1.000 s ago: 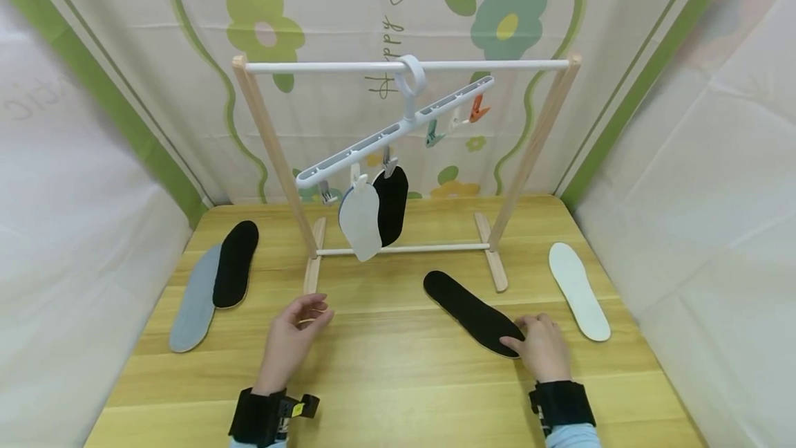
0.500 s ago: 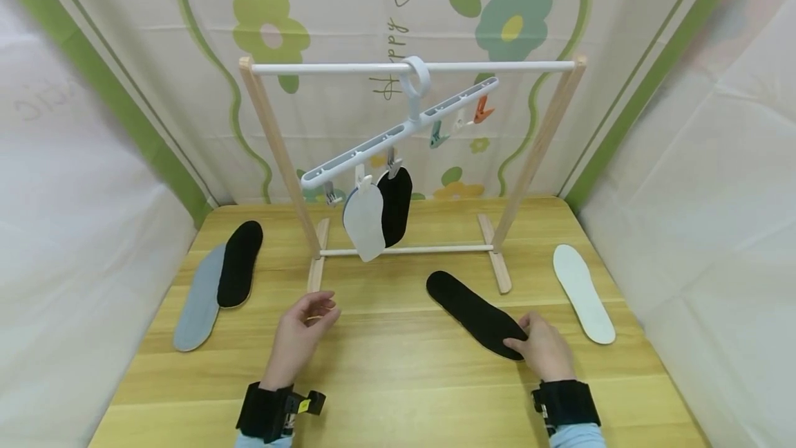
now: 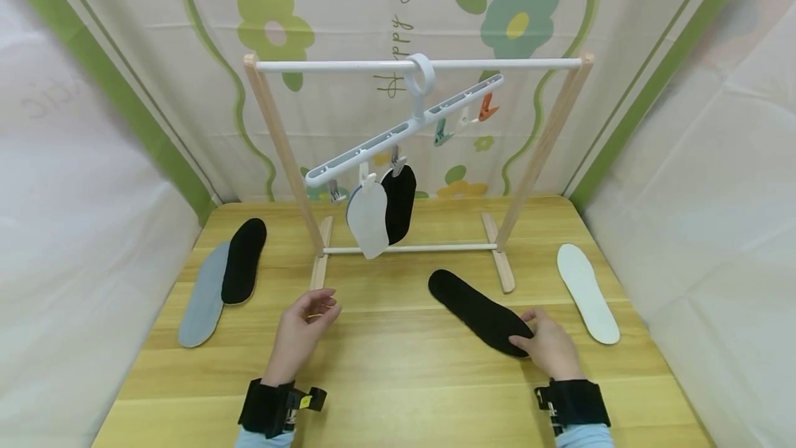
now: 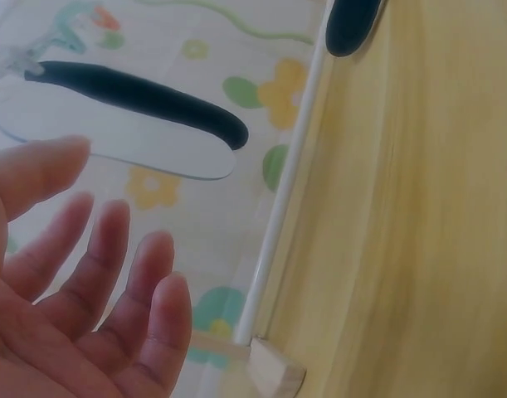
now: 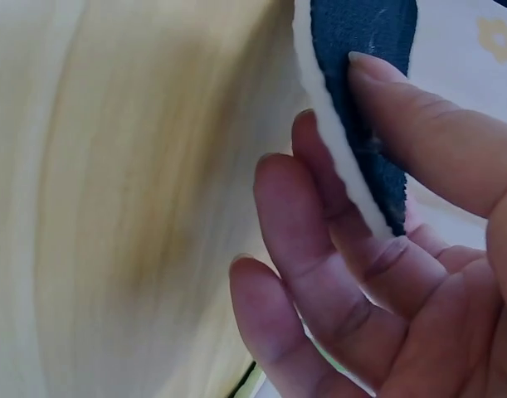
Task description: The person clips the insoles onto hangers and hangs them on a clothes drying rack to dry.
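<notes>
My right hand (image 3: pixel 550 350) pinches the near end of a black insole (image 3: pixel 475 311), thumb on top and fingers beneath, as the right wrist view shows with the insole's pale edge (image 5: pixel 332 137). My left hand (image 3: pixel 300 334) holds nothing; its fingers are loosely bent near the rack's left foot (image 3: pixel 319 272). On the rack's top bar (image 3: pixel 336 66) hangs a white clip hanger (image 3: pixel 398 131), tilted across the view. Its clips grip a white insole (image 3: pixel 368 221) and a black insole (image 3: pixel 401 204) side by side. A grey clip (image 3: pixel 336 192), a green clip (image 3: pixel 442 133) and an orange clip (image 3: pixel 488 108) hold nothing.
At the left of the wooden table (image 3: pixel 398 399), a smaller black insole (image 3: pixel 244 261) overlaps a grey insole (image 3: pixel 204 299). A white insole (image 3: pixel 587 294) lies on the right. The rack's right foot (image 3: pixel 499 254) stands just beyond the pinched insole. Fabric walls enclose the table.
The whole view shifts slightly to the right. My right hand keeps its pinch on the black insole, and my left hand stays in nearly the same place.
</notes>
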`<state>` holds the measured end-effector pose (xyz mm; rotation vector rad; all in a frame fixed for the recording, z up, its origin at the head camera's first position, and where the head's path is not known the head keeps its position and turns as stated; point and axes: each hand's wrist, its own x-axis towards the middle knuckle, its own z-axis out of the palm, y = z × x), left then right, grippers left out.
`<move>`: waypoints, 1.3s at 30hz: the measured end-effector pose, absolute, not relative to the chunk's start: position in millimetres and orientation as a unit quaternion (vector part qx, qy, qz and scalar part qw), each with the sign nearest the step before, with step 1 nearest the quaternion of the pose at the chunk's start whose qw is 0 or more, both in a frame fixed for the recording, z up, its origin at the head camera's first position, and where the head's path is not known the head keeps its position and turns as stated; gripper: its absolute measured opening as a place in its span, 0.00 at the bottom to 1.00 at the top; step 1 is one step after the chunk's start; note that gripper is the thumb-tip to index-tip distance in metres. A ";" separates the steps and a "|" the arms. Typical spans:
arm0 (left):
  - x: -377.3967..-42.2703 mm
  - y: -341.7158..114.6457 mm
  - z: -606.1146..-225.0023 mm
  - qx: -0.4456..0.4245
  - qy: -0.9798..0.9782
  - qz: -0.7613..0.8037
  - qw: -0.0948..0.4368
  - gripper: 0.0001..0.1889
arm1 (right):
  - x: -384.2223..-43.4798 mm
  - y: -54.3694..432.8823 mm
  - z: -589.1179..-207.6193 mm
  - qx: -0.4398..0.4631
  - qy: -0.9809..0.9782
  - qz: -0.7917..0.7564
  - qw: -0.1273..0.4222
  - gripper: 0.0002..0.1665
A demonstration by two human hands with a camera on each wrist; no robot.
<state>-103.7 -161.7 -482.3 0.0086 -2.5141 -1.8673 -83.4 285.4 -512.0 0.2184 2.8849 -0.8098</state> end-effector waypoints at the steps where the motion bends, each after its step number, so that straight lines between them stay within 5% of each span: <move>1: -103.3 -161.8 -481.6 0.004 -0.804 -0.595 0.005 0.19 | -83.6 285.9 -511.3 0.072 0.958 -0.271 0.069 0.30; 9: -102.3 -164.8 -480.6 0.008 -0.808 -0.589 0.012 0.17 | -82.0 285.3 -502.6 0.056 0.960 -0.270 0.046 0.27; 15: -99.4 -165.0 -480.2 0.001 -0.805 -0.593 0.013 0.16 | -79.5 280.1 -492.7 0.063 0.950 -0.304 -0.025 0.17; 30: -98.5 -165.5 -468.4 0.002 -0.807 -0.590 0.011 0.15 | -88.8 258.4 -464.1 0.055 0.881 -0.440 -0.164 0.14; 39: -104.9 -161.8 -425.9 -0.022 -0.814 -0.579 0.042 0.15 | -97.1 244.1 -448.5 0.016 0.839 -0.504 -0.204 0.10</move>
